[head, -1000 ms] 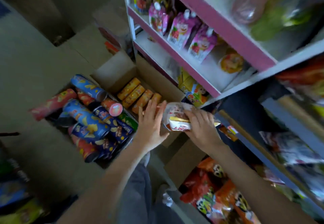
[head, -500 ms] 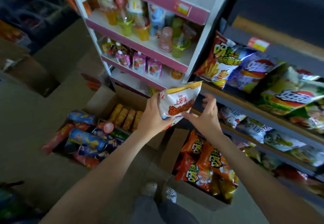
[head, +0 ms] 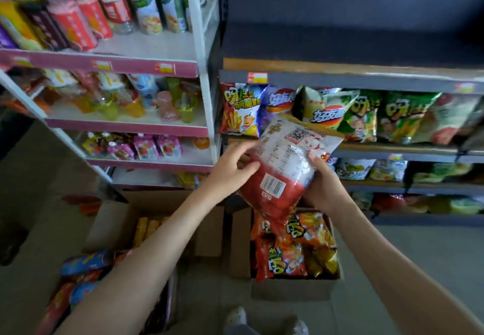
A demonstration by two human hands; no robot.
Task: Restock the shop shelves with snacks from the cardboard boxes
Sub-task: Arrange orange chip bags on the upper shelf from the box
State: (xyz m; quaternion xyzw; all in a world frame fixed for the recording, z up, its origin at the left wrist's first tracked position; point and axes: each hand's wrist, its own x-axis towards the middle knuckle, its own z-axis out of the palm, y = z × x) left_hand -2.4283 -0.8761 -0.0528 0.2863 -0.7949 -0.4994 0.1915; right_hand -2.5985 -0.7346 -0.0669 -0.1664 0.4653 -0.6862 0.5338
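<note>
at the far left a white rack (head: 146, 130) with pink edges is seen, filled with bottles, cups and pouches. below it an open cardboard box (head: 112, 219) is set on the floor, with crisp tubes (head: 83, 261) laid inside. the snack bag (head: 282, 167) is held up tilted between both hands, its barcode side turned to the camera, in front of the dark shelves (head: 366, 78). its left edge is gripped by the left hand (head: 230, 169), fingers and thumb curled round it. its right side is grasped by the right hand (head: 324, 185), thumb on top, fingers hidden behind. underneath, a second box (head: 293, 287) is packed with orange packets (head: 288, 253). on the dark shelves, chip bags (head: 392, 117) are stood in rows.
</note>
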